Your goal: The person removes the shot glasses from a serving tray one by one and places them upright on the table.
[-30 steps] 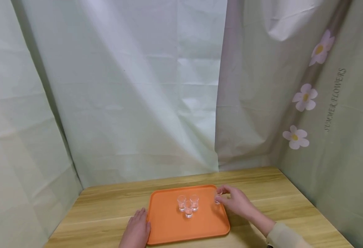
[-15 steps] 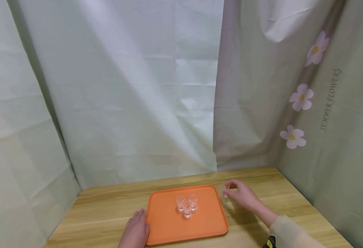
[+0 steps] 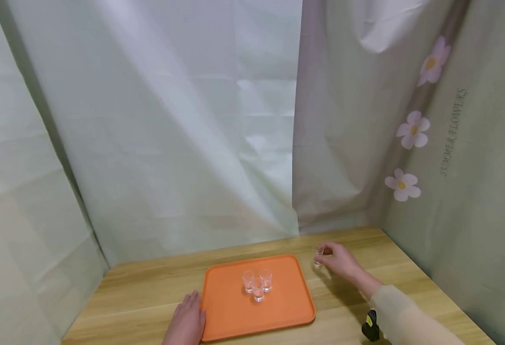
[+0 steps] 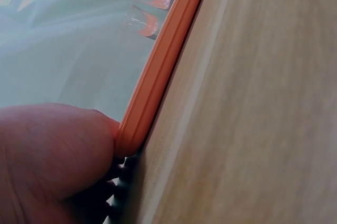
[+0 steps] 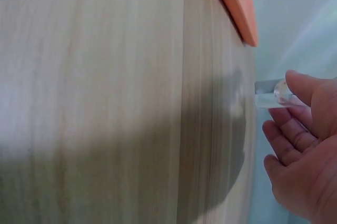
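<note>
Between thumb and fingers, my right hand (image 3: 342, 262) pinches a small clear shot glass (image 3: 318, 261) upright, just beyond the right edge of an orange tray (image 3: 282, 309). In the right wrist view, this shot glass (image 5: 267, 93) has its base at or very near the tabletop; whether it touches I cannot tell. My left hand (image 3: 185, 320) lies along the tray's left edge with its fingers extended. Its thumb touches the tray rim (image 4: 150, 92) in the left wrist view. Three more shot glasses (image 3: 258, 290) stand upright in a tight cluster on the tray.
The tray rests on a wood-grain table (image 3: 149, 282). Pale curtains (image 3: 192, 143) hang close behind the table and along both sides, with flowers printed on the right one. A dark device (image 3: 370, 327) sits at my right wrist.
My right hand has carried the pinched shot glass from above the tray's right edge rightward and away, over the bare table. The left hand, tray and three clustered glasses keep their arrangement.
</note>
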`<action>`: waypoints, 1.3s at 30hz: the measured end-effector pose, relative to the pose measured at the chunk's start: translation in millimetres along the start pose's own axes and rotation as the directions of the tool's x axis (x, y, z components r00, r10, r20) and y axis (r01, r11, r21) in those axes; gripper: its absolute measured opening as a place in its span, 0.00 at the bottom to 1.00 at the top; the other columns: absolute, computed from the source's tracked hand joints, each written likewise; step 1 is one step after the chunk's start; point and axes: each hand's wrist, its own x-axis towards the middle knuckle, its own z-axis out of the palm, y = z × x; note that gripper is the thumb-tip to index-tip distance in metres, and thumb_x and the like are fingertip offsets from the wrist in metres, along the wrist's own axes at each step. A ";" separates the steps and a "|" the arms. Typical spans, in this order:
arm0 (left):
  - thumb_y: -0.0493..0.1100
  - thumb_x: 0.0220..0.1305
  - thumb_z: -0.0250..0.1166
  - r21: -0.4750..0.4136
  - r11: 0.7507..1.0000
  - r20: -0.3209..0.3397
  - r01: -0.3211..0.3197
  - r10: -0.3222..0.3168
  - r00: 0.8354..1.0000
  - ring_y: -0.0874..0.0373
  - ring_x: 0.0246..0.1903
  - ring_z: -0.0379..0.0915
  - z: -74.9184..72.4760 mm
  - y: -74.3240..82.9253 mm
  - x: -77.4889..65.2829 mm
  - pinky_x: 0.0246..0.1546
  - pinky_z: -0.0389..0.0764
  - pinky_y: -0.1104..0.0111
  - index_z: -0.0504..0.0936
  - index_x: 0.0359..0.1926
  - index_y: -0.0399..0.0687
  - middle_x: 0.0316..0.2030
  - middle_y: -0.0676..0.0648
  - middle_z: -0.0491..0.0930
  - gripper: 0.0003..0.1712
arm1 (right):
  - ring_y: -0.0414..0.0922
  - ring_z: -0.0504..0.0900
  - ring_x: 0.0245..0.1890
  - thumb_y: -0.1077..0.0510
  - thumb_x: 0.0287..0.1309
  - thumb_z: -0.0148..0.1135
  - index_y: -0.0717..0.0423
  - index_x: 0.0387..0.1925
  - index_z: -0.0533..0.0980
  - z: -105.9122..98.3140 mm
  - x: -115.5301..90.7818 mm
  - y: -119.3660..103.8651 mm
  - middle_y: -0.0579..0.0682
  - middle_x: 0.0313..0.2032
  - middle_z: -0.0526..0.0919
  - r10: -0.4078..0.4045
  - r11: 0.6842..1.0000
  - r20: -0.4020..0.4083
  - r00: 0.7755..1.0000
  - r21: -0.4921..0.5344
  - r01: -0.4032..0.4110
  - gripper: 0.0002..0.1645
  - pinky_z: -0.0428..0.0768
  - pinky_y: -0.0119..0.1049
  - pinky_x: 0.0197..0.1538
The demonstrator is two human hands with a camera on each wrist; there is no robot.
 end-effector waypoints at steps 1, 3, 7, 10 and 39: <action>0.35 0.74 0.67 0.001 1.000 -0.002 -0.005 0.005 1.000 0.21 0.69 0.70 0.2 -0.1 -0.2 0.69 0.73 0.30 0.79 0.63 0.19 0.65 0.21 0.77 0.25 | 0.59 0.87 0.55 0.57 0.70 0.76 0.58 0.47 0.84 0.1 0.5 0.8 0.55 0.48 0.89 -0.002 1.000 0.010 1.000 -0.003 0.002 0.11 0.87 0.56 0.57; 0.34 0.72 0.69 -0.001 1.000 -0.028 -0.030 0.030 0.999 0.20 0.67 0.71 1.8 -1.6 -1.6 0.67 0.74 0.30 0.79 0.62 0.18 0.64 0.20 0.78 0.25 | 0.58 0.87 0.55 0.57 0.69 0.77 0.59 0.48 0.84 0.3 0.1 2.5 0.54 0.48 0.89 -0.003 1.000 0.031 1.000 -0.012 0.003 0.12 0.87 0.57 0.58; 0.34 0.71 0.69 0.007 0.998 -0.057 -0.059 0.060 0.997 0.20 0.67 0.71 8.8 -6.8 -1.6 0.67 0.73 0.30 0.79 0.62 0.18 0.64 0.20 0.77 0.26 | 0.58 0.87 0.55 0.57 0.70 0.76 0.60 0.49 0.84 1.0 0.5 5.8 0.53 0.48 0.89 0.009 1.000 0.034 0.999 -0.006 -0.008 0.13 0.87 0.56 0.58; 0.35 0.73 0.67 0.008 0.998 -0.073 -0.062 0.062 0.995 0.21 0.68 0.71 13.3 -10.4 0.0 0.68 0.72 0.30 0.79 0.63 0.18 0.64 0.20 0.77 0.25 | 0.55 0.87 0.52 0.56 0.71 0.76 0.60 0.49 0.84 0.4 2.1 7.0 0.52 0.46 0.88 0.010 1.000 0.024 1.000 -0.009 -0.010 0.13 0.87 0.54 0.55; 0.33 0.68 0.70 0.025 0.994 -0.122 -0.105 0.108 0.987 0.20 0.65 0.73 14.7 -20.4 1.8 0.65 0.75 0.30 0.79 0.60 0.17 0.63 0.19 0.78 0.26 | 0.73 0.68 0.76 0.49 0.70 0.78 0.68 0.81 0.64 -6.1 -4.9 -24.3 0.72 0.77 0.69 -0.115 0.989 -0.009 0.993 -0.099 0.113 0.51 0.67 0.72 0.77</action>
